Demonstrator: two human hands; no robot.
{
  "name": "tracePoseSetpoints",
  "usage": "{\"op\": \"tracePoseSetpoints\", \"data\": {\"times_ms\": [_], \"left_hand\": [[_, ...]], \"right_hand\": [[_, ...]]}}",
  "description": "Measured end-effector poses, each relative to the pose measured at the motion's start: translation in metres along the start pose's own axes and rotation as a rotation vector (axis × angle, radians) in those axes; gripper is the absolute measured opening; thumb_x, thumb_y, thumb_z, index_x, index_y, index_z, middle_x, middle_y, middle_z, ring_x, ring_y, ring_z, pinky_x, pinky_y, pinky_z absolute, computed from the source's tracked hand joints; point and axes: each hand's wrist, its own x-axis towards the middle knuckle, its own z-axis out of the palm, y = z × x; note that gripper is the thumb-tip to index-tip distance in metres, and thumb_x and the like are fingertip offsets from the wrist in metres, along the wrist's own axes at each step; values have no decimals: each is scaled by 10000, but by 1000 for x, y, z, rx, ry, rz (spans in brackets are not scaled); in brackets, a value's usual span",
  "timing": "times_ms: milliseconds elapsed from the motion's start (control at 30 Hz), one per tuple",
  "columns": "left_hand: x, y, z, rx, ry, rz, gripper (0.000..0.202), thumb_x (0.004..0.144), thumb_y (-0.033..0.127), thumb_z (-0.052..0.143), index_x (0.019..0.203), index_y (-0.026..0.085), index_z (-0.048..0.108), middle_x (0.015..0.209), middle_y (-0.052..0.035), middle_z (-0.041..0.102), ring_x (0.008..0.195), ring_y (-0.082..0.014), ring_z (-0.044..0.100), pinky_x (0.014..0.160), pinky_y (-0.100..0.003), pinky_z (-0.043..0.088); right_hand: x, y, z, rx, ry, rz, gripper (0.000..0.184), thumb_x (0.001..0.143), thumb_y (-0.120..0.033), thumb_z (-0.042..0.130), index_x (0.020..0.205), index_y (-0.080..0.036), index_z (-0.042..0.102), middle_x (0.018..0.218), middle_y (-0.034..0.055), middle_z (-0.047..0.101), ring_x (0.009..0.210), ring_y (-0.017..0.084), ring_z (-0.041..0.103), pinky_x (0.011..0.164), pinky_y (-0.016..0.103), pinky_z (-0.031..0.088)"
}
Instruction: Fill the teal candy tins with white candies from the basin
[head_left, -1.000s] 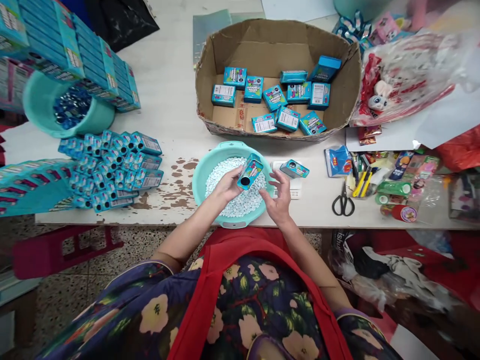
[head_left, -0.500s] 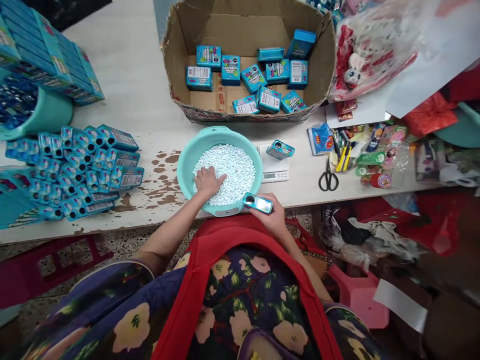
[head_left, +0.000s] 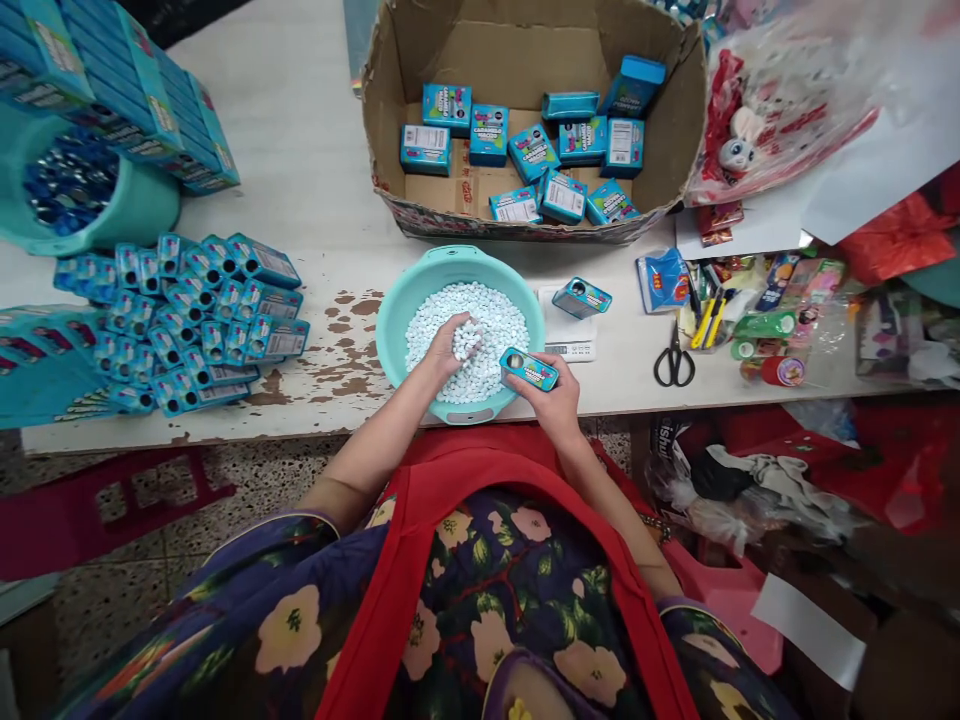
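Note:
A turquoise basin (head_left: 390, 330) full of small white candies (head_left: 504, 312) stands at the table's front edge. My left hand (head_left: 448, 350) is cupped around a handful of the candies, over the basin. In my right hand (head_left: 556, 402) is a small blue candy box (head_left: 531, 369), tilted above the basin's right rim, with a round hole in its end facing my left hand. Another blue box (head_left: 582, 297) with a round hole rests on a white digital scale (head_left: 574, 338) just right of the basin.
Behind the basin stands an open cardboard box (head_left: 517, 60) with several blue boxes inside. Stacked blue boxes (head_left: 202, 315) and a tub (head_left: 150, 200) of shiny blue wrapped pieces are at left. Black scissors (head_left: 674, 362), a yellow cutter (head_left: 709, 318) and a plastic bag (head_left: 787, 110) lie at right.
My left hand has gone from lying spread on the candies to cupping a handful. My right hand has turned the candy box so its printed face shows, over the basin rim. The view has shifted.

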Motion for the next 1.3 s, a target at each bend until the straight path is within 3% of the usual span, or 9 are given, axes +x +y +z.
{"op": "tracePoseSetpoints", "data": {"times_ms": [67,200,300,400,567,800,933,1100,1300], "left_hand": [[-15,14,8,-101,-73,59,217,692,361,633,739,183,519,576,10,537,444,-97,492,375,-187,304],[-47,26,31,-172,-157,348,229,698,360,648,707,187,498,587,22,517,473,-100,520,416,-212,402],[-55,24,42,-190,-133,555,258,689,316,679,684,190,454,634,31,528,540,-104,572,508,-234,481],[-51,21,43,-170,-62,647,245,706,308,683,722,193,467,670,34,557,549,-95,578,512,-225,476],[-44,24,42,-84,10,682,287,722,366,712,717,193,483,624,49,537,517,-78,557,509,-215,472],[-43,24,50,18,-16,663,333,737,405,732,669,192,486,574,51,540,453,-66,513,435,-199,412],[-41,24,55,41,48,691,373,744,434,732,640,191,470,554,56,520,443,-56,498,428,-192,401],[-43,27,58,58,43,680,388,765,448,725,646,195,456,546,63,506,404,-45,458,372,-186,334],[-48,24,64,62,-4,711,397,788,468,704,640,193,459,523,61,505,424,-61,504,421,-194,408]], "right_hand": [[11,-2,6,-88,-20,-132,398,662,-417,817,969,-226,650,945,22,666,884,198,632,828,349,516],[27,-2,27,-249,-85,-306,302,704,-366,780,949,-237,659,958,38,646,950,234,617,867,388,496],[32,-2,43,-278,-136,-335,298,703,-326,774,964,-235,663,960,41,641,946,242,617,861,392,493],[33,-4,51,-278,-143,-337,301,698,-299,772,972,-234,666,964,36,644,952,240,620,867,384,491],[35,-7,51,-271,-129,-311,312,682,-310,786,963,-233,674,944,28,642,927,234,627,844,369,496],[41,-8,47,-247,-126,-329,303,696,-334,779,963,-231,680,927,29,640,918,232,633,828,360,499],[43,-11,45,-239,-122,-312,304,700,-352,773,961,-226,682,922,29,641,901,230,636,821,361,504],[42,-18,39,-250,-101,-328,299,691,-322,781,958,-233,680,933,25,640,915,228,636,844,364,503],[43,-17,37,-229,-138,-319,306,684,-310,791,959,-236,679,925,20,640,898,222,633,833,356,501]]}}
